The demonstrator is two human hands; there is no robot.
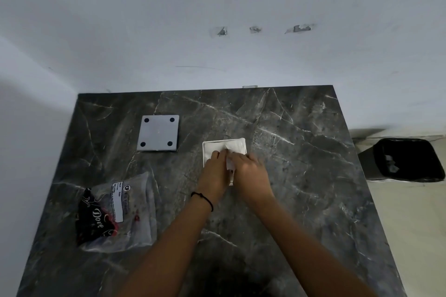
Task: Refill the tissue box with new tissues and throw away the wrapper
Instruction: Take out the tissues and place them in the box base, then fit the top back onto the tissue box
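Pressing tissues into the open box, both hands at table centre. Far left near edge: emptied wrapper [118, 212] lies flat on the table [301, 140], set aside, not yet binned. Farther back, grey lid [158, 132] rests upside down, four black feet up, parked clear so the box stays open. Centre: white tissue box [210, 146] holds white tissues [235, 146], stack sitting inside. Left hand [214, 171] lies flattish on the tissues, steadying; right hand [251, 171] has fingers curled, pinching a tissue fold. Far right, off the table: black bin [407, 160] on the floor, bag-lined, some scraps inside.
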